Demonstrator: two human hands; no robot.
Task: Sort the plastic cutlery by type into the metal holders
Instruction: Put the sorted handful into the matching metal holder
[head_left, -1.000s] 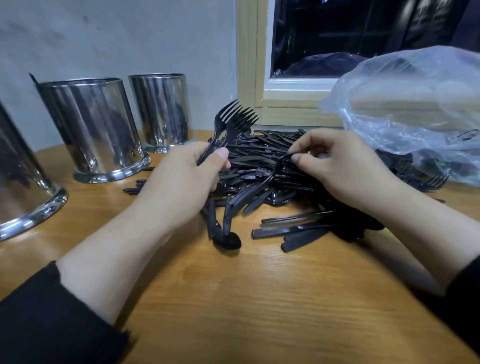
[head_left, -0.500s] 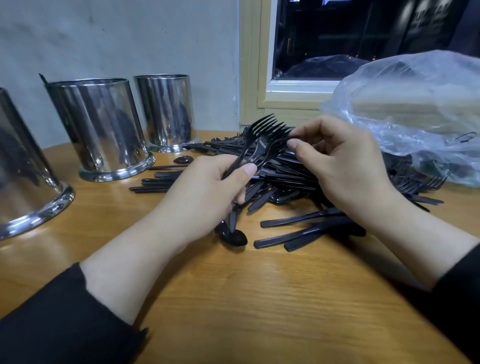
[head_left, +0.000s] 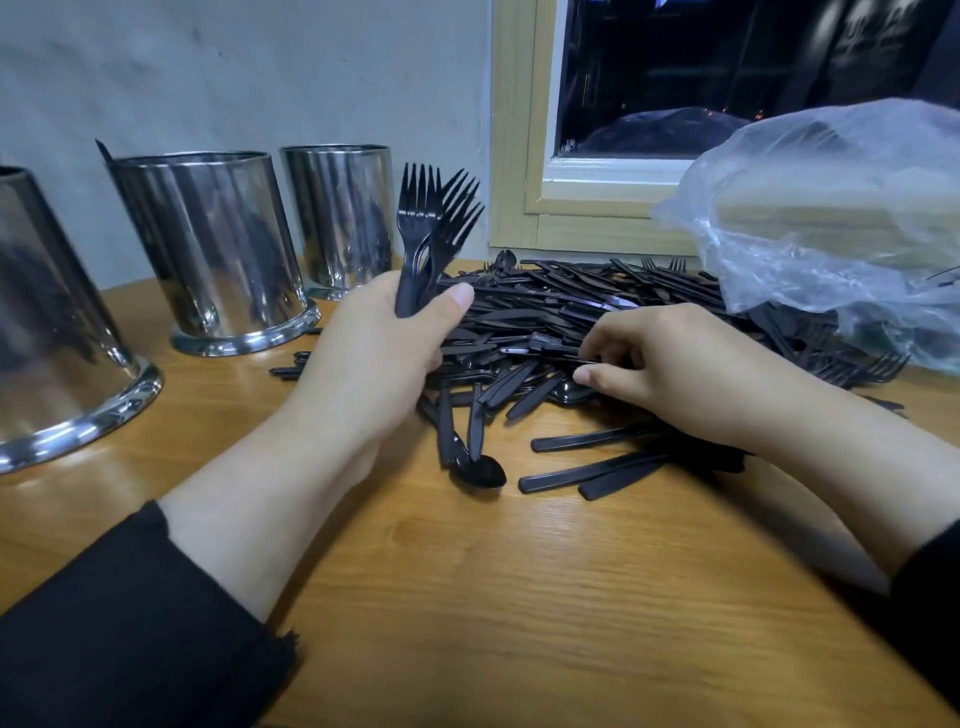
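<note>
forks (head_left: 436, 223) gripped in L hand (head_left: 374, 358), R hand (head_left: 670, 374) pinching pile (head_left: 545, 322)

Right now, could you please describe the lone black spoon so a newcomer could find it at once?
Start at the wooden table and find the big pile of black cutlery below the window. At the pile's near edge, between the two forearms, lies the spoon. Its rounded bowl points toward the viewer, unlike the flat straight handles beside it.

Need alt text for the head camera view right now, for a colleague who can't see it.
A person's left hand grips a bunch of black plastic forks, tines up, while the right hand picks through a pile of black plastic cutlery on a wooden table. Three shiny metal cylindrical holders stand at left; a clear plastic bag lies at right.
</note>
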